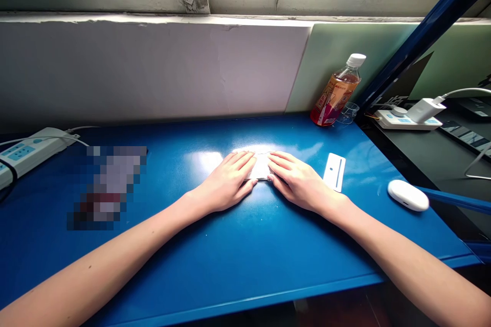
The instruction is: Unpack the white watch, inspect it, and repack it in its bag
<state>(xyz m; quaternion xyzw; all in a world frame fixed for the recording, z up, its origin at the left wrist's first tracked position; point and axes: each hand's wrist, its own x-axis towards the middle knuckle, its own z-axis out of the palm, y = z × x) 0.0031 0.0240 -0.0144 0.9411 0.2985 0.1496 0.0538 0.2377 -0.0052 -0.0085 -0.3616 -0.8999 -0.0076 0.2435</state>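
Setting: A person is sitting at a glossy blue table (238, 265) set against a pale wall, with both bare forearms reaching forward across it.
Left hand: The left hand (229, 183) is lying palm down and flat, fingers stretched out, pressing on the left end of a small white folded sheet (261, 167). It is not curling around anything.
Right hand: The right hand (297, 180) is mirroring it, flat and spread, fingertips resting on the sheet's right end.
White sheet: It is lying near the middle of the table, between the two hands and mostly hidden under the fingers. Whether it is paper or cloth is hard to tell.
Progress: The sheet is looking already folded into a compact rectangle, and the hands seem to be flattening it. How many folds are done cannot be told.
Nearby, right: A white plastic card (335, 171) is lying just beside the right hand, and a white oval case (407, 195) is sitting farther out near the edge.
Back of table: A bottle of amber drink (336, 93) is standing by the wall.
Far left: A white power strip (23, 156) is resting at the table's end.
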